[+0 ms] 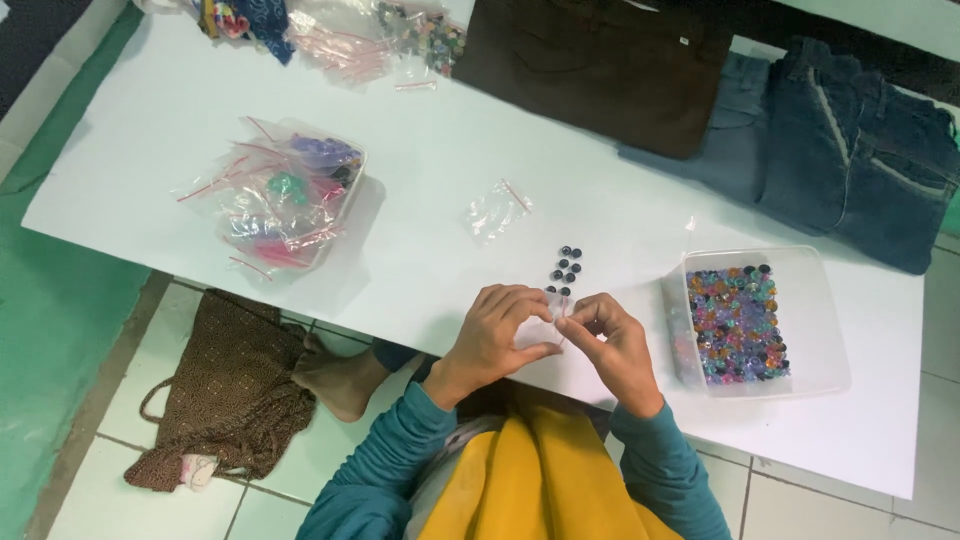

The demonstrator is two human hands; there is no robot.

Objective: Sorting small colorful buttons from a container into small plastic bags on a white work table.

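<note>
Both hands met over a small clear bag (538,330) at the near edge of the white tabletop (420,240); the left hand (497,335) pinched it in a closed grip, the right hand (612,340) pinched its top likewise; it looked barely filled, since dark beads (565,268) lay loose just beyond and the bead tub (765,318) sat full; open room lay between the hands and the tub of filled bags (290,195).
</note>
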